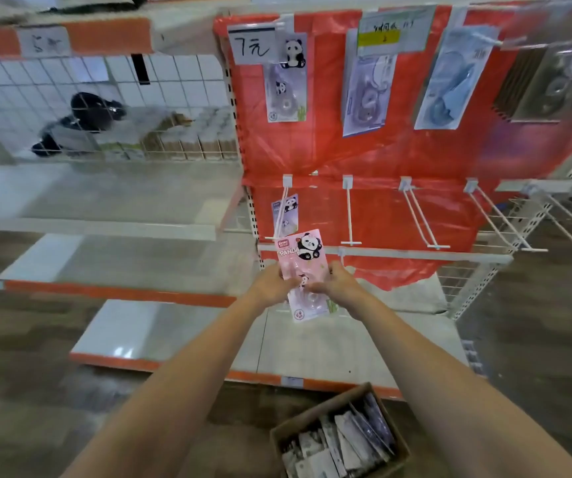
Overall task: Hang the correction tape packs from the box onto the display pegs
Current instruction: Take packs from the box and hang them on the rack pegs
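A pink panda correction tape pack [301, 254] is held upright in front of the lower row of pegs. My left hand [271, 282] grips its left edge and my right hand [335, 283] grips its right edge. Its top sits just at the tip of the leftmost lower peg [282, 215], where a blue panda pack [286, 210] hangs. A cardboard box [339, 439] with several packs stands on the floor at the bottom. Another panda pack [286, 81] hangs on the upper row.
Bare white pegs [349, 215] [419, 219] [498, 219] stick out to the right on the red back panel. Other tape packs [367, 94] [450, 81] hang above. White shelves [105, 222] extend left; a wire basket [122, 139] holds goods. Wood floor surrounds the box.
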Available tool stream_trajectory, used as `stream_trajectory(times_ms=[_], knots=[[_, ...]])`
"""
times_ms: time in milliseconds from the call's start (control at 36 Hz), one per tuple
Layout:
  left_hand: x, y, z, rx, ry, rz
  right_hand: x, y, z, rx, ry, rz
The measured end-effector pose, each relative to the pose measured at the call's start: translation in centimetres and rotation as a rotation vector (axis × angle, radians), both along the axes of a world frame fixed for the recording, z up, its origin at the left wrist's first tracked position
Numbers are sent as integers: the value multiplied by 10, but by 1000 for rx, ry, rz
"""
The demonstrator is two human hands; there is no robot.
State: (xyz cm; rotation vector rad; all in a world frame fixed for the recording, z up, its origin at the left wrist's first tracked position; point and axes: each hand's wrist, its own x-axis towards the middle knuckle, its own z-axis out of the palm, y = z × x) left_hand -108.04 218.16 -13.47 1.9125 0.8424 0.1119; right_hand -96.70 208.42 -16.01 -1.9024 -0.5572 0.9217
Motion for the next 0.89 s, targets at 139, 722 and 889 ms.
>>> stream_trajectory(times_ms=[139, 722, 889], knots=[[5, 27, -10, 71, 71, -101, -9, 8, 0, -16, -27, -78], [-24, 104, 24, 353, 59, -393, -70, 53, 40, -68, -225, -376], [-28, 114, 10, 361, 98, -413, -59, 48, 25, -128, -206, -422]])
